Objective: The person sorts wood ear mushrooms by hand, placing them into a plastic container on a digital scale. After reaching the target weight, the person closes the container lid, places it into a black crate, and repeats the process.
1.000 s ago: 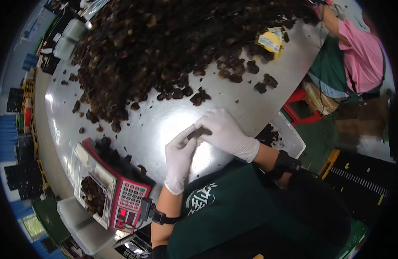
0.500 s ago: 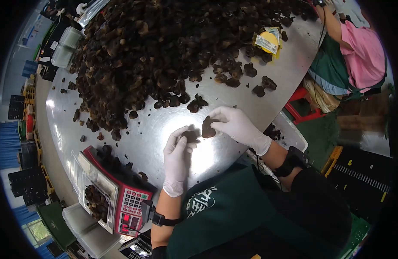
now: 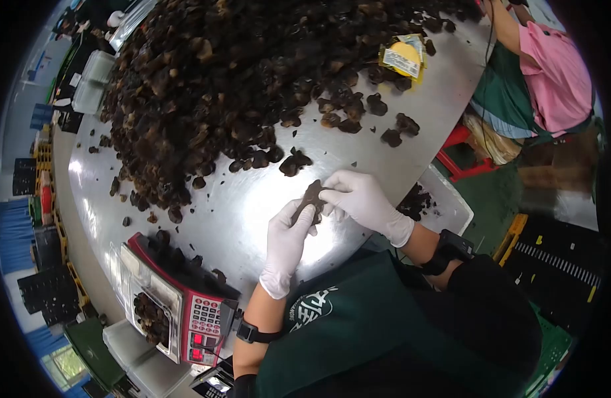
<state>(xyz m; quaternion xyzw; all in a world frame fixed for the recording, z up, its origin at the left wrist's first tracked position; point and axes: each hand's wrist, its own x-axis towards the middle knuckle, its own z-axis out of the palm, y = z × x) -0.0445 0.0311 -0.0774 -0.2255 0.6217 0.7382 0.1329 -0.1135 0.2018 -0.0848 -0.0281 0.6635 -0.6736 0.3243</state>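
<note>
Close over the steel table (image 3: 236,205), a dark brown piece of wood ear mushroom (image 3: 310,198) sits between my two gloved hands. My left hand (image 3: 285,240) pinches its lower left side, thumb on top. From the upper right, my right hand (image 3: 364,199) grips the same piece between thumb and fingers. Both hands wear white gloves. Just beyond the fingertips lies a loose cluster of wood ear (image 3: 295,162). Behind it rises a large heap of wood ear mushrooms (image 3: 219,79).
A red scale (image 3: 204,315) at the lower left carries a clear tray of wood ear (image 3: 151,318). A yellow packet (image 3: 403,58) lies by the heap. A white bin (image 3: 451,199) stands below the right edge. A person in pink (image 3: 557,73) is at the far right.
My hands have come together; my left hand moved right and up, bringing its fingers onto the piece that my right hand held. The camera view has shifted slightly.
</note>
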